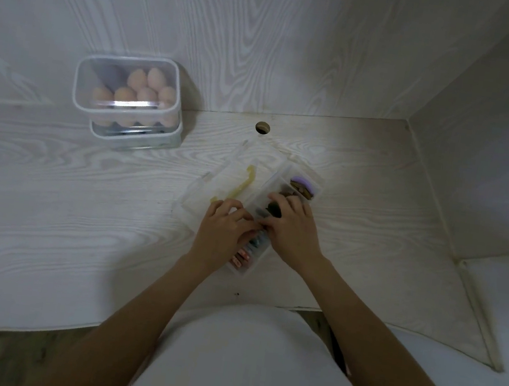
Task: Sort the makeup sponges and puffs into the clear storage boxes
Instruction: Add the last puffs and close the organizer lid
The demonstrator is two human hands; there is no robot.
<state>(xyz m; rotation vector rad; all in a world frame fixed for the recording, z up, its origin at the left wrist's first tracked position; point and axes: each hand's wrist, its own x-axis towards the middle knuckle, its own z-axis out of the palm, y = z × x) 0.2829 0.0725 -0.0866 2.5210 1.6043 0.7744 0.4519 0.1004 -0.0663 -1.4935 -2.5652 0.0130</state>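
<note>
Two lidded boxes [129, 92] are stacked one on the other at the back left of the desk [51, 198], close to the rear wall; egg-shaped sponges [137, 86] are held in the upper one. A hole [262, 127] is set in the desk to their right. Nearer the front, an open long box [278, 202] is laid slantwise, its lid [226, 176] spread to its left. Round puffs [302, 186] are stood in its far end. The left hand [225, 231] and right hand [290, 226] are placed over its middle, side by side and touching.
</note>
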